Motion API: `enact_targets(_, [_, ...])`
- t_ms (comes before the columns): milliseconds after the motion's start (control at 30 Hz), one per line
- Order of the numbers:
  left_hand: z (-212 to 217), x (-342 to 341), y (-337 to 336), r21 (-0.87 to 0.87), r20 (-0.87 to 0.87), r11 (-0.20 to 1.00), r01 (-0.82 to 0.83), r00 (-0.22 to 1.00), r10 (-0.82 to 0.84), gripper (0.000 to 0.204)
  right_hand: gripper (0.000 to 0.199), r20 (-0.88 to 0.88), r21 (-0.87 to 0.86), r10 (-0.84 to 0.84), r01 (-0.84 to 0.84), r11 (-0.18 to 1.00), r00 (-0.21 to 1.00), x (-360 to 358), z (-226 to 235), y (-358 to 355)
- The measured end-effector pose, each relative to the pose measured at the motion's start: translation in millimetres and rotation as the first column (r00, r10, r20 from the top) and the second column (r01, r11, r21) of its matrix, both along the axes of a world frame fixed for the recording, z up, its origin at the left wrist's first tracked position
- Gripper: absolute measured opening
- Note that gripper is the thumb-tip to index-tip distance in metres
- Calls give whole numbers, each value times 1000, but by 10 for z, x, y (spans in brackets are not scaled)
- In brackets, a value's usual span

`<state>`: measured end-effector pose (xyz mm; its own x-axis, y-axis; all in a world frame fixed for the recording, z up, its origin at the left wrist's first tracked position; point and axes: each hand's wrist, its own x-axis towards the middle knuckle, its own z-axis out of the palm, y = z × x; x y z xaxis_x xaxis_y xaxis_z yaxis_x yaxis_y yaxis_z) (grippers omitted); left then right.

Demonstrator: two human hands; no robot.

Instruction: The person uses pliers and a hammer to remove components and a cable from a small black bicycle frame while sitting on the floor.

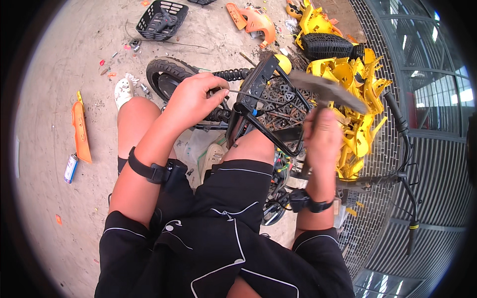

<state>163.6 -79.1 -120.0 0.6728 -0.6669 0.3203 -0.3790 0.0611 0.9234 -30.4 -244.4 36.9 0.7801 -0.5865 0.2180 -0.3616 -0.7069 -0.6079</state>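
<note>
Black shorts (218,218) (nearest). Right hand (323,134): fist closed on hatchet (325,89), blade raised above the grip. Left hand (194,97): thin wire (248,94) pinched between fingertips, black basket (271,104) just beyond.

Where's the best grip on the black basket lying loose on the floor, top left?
Probably the top rim of the black basket, from above. It sits upright and open, its rim bare all round; the lattice walls give poorer purchase. Both the left hand and right hand are occupied.
</note>
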Motion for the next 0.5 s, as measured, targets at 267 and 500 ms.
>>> enact_targets(267, [2, -17, -72, -25, 46, 1000, 3, 999, -2, 15, 49, -345, -1, -58, 62, 998, 937, 201, -264, 30])
enact_targets(500, [-14, -23, -79, -9, 25, 1000, 1, 1000, -1, 15, 42, -25, 84, -98, 100, 991, 995, 92, 117, 36])
